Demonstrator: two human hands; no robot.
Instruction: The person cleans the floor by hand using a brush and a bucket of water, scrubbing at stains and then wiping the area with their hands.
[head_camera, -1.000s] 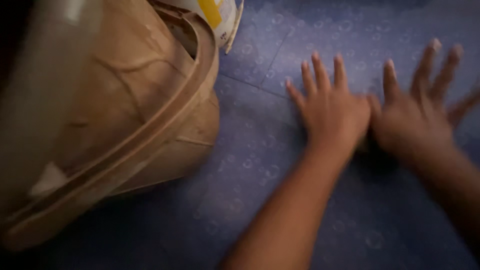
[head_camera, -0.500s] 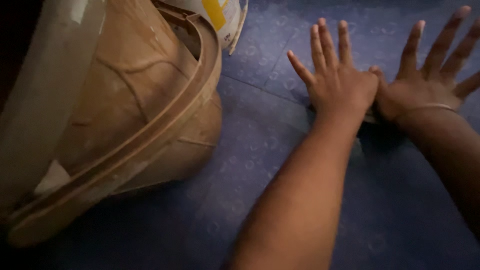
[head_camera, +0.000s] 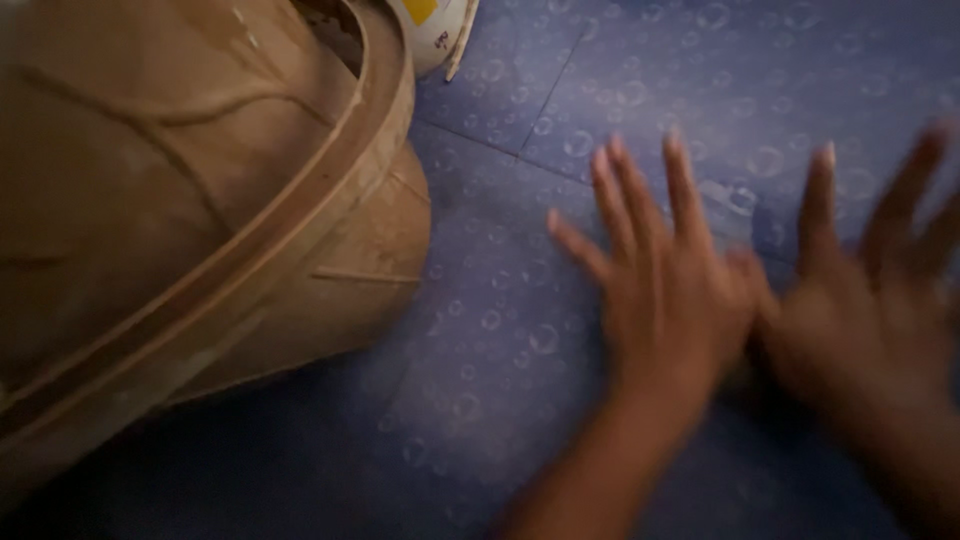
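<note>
My left hand (head_camera: 665, 300) lies palm down on the blue bubble-patterned floor (head_camera: 600, 90), fingers spread. My right hand (head_camera: 870, 320) is right beside it, thumb side against the left hand, fingers also spread. Both are blurred by motion. The spot under the two palms, where they meet, is dark, and I cannot tell if anything lies there. Nothing shows between the fingers of either hand.
A big tan, dirt-caked tub (head_camera: 200, 210) with a raised rim band fills the left side, resting on the floor. Behind it, at the top, the edge of a white bucket (head_camera: 440, 35) with a yellow patch shows. A tile seam runs across the floor near the fingertips.
Both hands have slid back toward me along the floor, after pushing away half a second ago. The view has shifted closer to the tub.
</note>
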